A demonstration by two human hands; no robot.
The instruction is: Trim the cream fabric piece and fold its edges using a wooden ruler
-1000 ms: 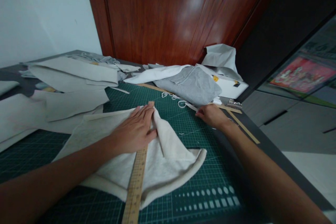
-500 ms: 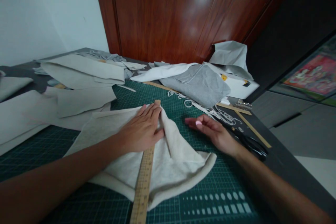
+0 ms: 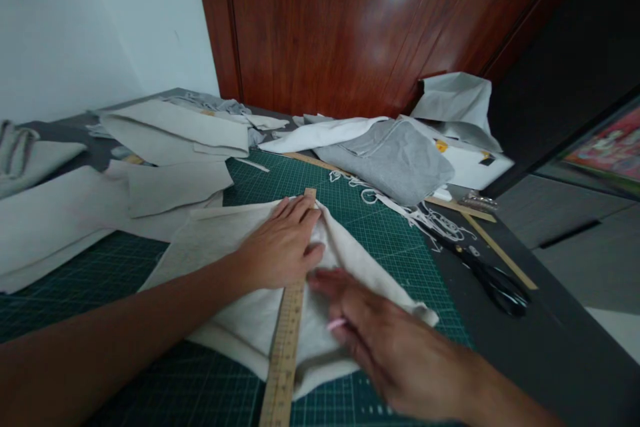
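While the left hand (image 3: 281,241) lies flat and spread across the wooden ruler (image 3: 285,353), seemingly to pin it against the cream cloth (image 3: 213,237) beneath, the blurred right hand (image 3: 393,340), whose grip I cannot tell, is over the cloth just right of the ruler.

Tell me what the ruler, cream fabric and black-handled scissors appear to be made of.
Ruler: probably wood or bamboo, matte, judging by its tan color and dark printed marks.
Cream fabric: soft cloth, dull finish, given its folds and thick edge; fiber unclear.
Black-handled scissors: handles likely plastic or coated metal, glossy with bright highlights.
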